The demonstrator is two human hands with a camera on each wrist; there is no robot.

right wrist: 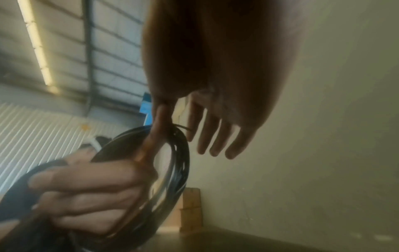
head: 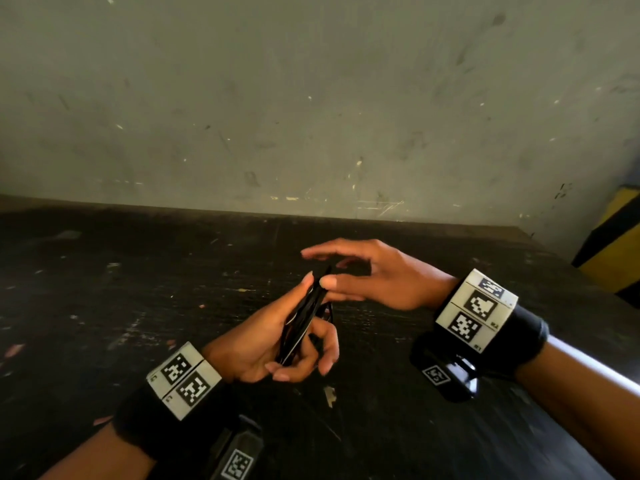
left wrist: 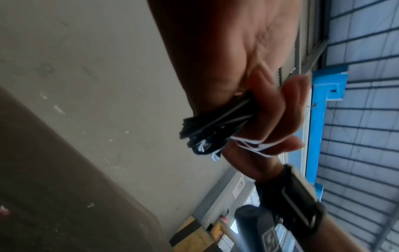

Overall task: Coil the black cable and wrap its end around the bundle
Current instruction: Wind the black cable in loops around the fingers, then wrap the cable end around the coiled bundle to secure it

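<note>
The black cable [head: 302, 323] is a flat coil of several loops, held edge-on above the dark table. My left hand [head: 287, 344] grips its lower part, thumb along one side and fingers curled round the other. In the left wrist view the fingers [left wrist: 278, 109] clamp the cable bundle [left wrist: 207, 127]. My right hand [head: 349, 271] hovers at the coil's top with fingers straight and spread, and its thumb tip touches the upper loops. In the right wrist view the thumb lies across the coil [right wrist: 180, 163] while the fingers [right wrist: 215, 141] stay apart from it. The cable's end is hidden.
The dark, scuffed table [head: 138, 289] runs back to a grey marked wall [head: 311, 98]. A yellow-and-black striped post [head: 616, 244] stands at the far right. A small pale scrap [head: 329, 396] lies on the table near my left hand.
</note>
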